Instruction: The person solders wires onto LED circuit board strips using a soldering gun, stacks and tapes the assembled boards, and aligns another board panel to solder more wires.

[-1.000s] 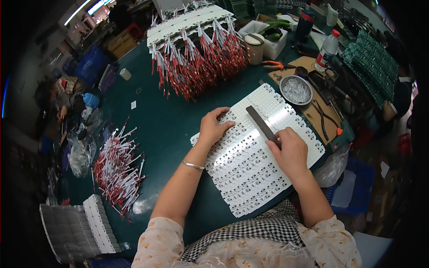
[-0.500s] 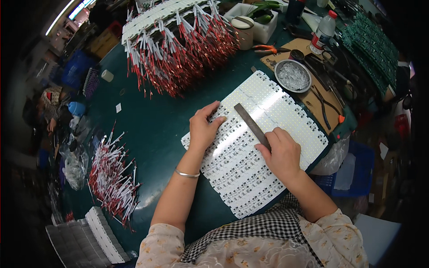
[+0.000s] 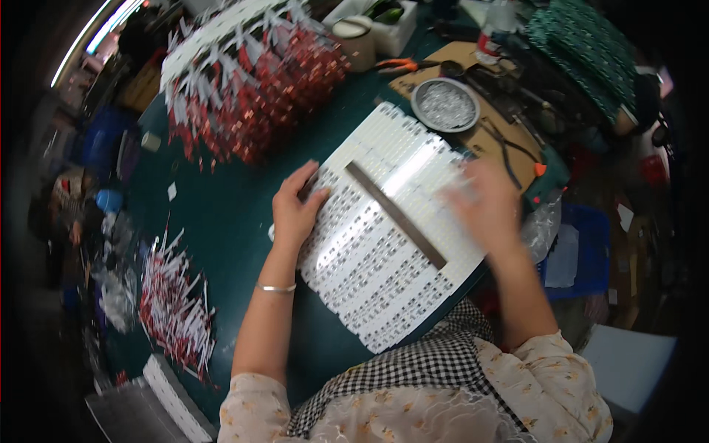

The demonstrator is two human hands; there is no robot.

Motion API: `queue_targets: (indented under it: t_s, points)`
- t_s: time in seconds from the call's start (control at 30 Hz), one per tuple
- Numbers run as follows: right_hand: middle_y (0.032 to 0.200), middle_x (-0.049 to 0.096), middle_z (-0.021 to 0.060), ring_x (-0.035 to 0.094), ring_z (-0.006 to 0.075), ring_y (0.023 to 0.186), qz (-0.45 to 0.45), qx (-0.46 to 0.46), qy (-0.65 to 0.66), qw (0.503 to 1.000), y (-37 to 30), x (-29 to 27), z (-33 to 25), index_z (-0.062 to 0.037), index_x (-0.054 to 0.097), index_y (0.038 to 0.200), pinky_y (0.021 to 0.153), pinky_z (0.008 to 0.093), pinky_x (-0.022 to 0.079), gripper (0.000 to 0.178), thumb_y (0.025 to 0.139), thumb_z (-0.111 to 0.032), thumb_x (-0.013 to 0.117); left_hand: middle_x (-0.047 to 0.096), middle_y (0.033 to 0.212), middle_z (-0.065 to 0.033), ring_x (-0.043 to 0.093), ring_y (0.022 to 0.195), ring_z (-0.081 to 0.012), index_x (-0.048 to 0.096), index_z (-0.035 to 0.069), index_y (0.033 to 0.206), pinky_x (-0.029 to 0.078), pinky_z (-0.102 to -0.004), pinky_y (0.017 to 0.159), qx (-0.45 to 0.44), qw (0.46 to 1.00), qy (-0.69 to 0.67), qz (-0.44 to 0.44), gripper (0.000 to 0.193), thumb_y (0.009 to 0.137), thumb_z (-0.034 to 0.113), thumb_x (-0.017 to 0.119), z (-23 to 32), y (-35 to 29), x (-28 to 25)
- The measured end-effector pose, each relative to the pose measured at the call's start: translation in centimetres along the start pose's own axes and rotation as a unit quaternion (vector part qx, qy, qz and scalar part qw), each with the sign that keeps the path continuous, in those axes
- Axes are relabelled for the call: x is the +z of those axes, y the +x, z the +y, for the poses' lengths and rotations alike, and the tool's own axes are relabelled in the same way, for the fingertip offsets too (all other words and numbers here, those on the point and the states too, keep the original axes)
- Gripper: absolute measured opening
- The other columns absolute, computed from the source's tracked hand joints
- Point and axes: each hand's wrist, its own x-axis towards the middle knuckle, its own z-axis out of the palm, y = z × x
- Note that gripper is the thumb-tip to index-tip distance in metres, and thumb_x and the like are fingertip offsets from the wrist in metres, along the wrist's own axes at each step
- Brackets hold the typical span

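Note:
A white panel of circuit boards [image 3: 373,299], with rows of small black and yellowish components, lies at an angle on the green table. Across it rests a flat dark metal bar [image 3: 395,215], untouched by either hand. My left hand [image 3: 297,208] lies on the panel's left edge, thumb and fingers apart, holding nothing. Over the panel's right side is my right hand [image 3: 487,203], smeared by motion, so its fingers are unclear. Nearest to it stands a round metal bowl [image 3: 417,117] of small clear or silvery pieces.
Red and white wires hang from stacked white boards [image 3: 221,29] at the back left. A loose wire pile [image 3: 173,303] lies left. Orange-handled pliers [image 3: 399,66], a bottle [image 3: 493,33] and green boards [image 3: 583,55] are at the back right. A blue crate [image 3: 587,247] stands right.
My right hand has let go of the metal bar and moved up and right, toward the bowl. The bar now lies on the panel. The whole view has shifted somewhat; my left hand stays on the panel's edge.

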Motion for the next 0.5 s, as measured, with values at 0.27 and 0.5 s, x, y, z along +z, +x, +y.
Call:
queue_targets:
  t_s: [0.27, 0.5]
  points:
    - [0.101, 0.056, 0.0135, 0.056, 0.0226, 0.091, 0.178, 0.216, -0.227, 0.933, -3.2, -4.8, 18.5, 0.0014, 0.056, 0.107, 0.082, 0.0335, 0.046, 0.056, 0.08, -0.044, 0.074, 0.064, 0.118, -0.0129, 0.059, 0.11, -0.0261, 0.066, 0.005, 0.112, 0.043, -0.0352, 0.097, 0.049, 0.991, 0.115, 0.055, 0.038, 0.074, 0.003, 0.072, 0.0, -6.4, -7.0]
    - [0.111, 0.065, 0.0164, 0.063, 0.0222, 0.093, 0.105, 0.365, 0.035, 0.924, -3.5, -5.9, 27.2, 0.0062, 0.063, 0.114, 0.079, 0.0341, 0.051, 0.046, 0.085, -0.029, 0.067, 0.066, 0.11, -0.0095, 0.059, 0.102, -0.0292, 0.066, 0.007, 0.105, 0.046, -0.0396, 0.09, -0.021, 0.95, 0.294, 0.1, 0.033, 0.073, 0.011, 0.075, 0.1, -17.1, -14.3]
